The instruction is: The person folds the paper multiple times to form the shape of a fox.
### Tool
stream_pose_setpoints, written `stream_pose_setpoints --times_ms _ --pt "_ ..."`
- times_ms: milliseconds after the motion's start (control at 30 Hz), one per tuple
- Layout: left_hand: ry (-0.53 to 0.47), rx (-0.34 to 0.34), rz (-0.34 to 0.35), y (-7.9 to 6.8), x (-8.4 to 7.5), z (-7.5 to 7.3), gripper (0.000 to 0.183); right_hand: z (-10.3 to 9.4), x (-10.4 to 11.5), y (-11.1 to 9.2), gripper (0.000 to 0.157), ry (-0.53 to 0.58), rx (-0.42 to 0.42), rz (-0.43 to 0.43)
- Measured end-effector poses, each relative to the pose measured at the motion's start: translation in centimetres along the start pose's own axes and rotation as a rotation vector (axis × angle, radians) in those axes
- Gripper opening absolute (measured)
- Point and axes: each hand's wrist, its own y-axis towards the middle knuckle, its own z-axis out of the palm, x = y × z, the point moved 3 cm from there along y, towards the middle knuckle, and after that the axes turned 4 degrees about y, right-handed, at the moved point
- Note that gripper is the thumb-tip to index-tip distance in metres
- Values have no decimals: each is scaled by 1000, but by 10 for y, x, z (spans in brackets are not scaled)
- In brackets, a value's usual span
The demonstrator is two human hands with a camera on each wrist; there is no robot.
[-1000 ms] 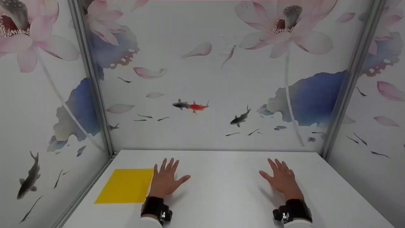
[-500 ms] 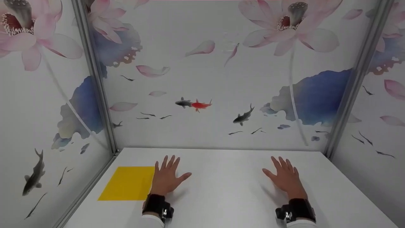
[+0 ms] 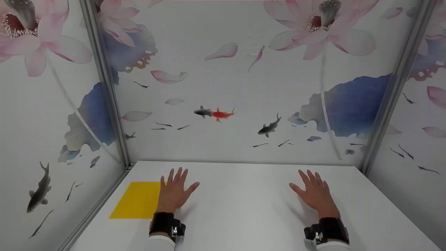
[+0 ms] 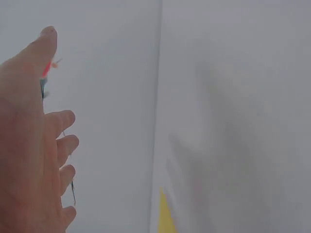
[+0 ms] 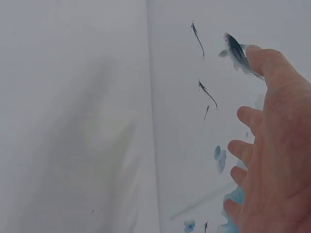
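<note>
In the head view, a bare left hand is held palm down, thumb and fingers spread apart, with nothing gripped. A flat, four-sided yellow sheet, its material not to be told, is laid on the smooth white tabletop at that hand's outer side; its nearer edge is partly hidden by the hand. This overlap is judged to come from the hand being held above the sheet, since a soft grey shadow is cast at the hand's inner side. The bare right hand is held likewise, spread and unladen, well apart from the sheet. A black wristband is worn behind the left hand, presumably so that its camera is aimed at the palm.

In the left wrist view, the left fingers are seen separated, and a corner of the sheet is shown across a gap from them.

In the right wrist view, nothing is held by the right hand; beyond its thumb a printed dark fish is seen.
</note>
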Motion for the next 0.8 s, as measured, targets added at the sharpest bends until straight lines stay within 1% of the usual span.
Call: stream_pose_setpoints --times_ms 133,200,300,367,467,567,700,800 --pt "-28 -7 -92 -11 31 -10 77 1 1 0 88 0 14 -18" --pt "-44 1 -153 -19 49 -14 75 1 3 0 89 8 29 -17" --pt "-64 50 -259 -32 73 -16 76 3 5 2 92 17 66 -11" --pt "-81 87 -317 -38 83 -15 80 2 4 1 93 25 80 -3" --pt "-79 130 -381 -44 90 -13 89 2 3 0 94 24 85 -3" --pt "-58 171 -422 -48 91 -12 94 4 3 0 92 25 87 -4" --pt "-50 221 -449 -51 88 -14 92 5 5 -1 90 26 82 -10" --pt "-48 234 -450 -52 86 -15 89 4 8 0 88 25 71 -19"
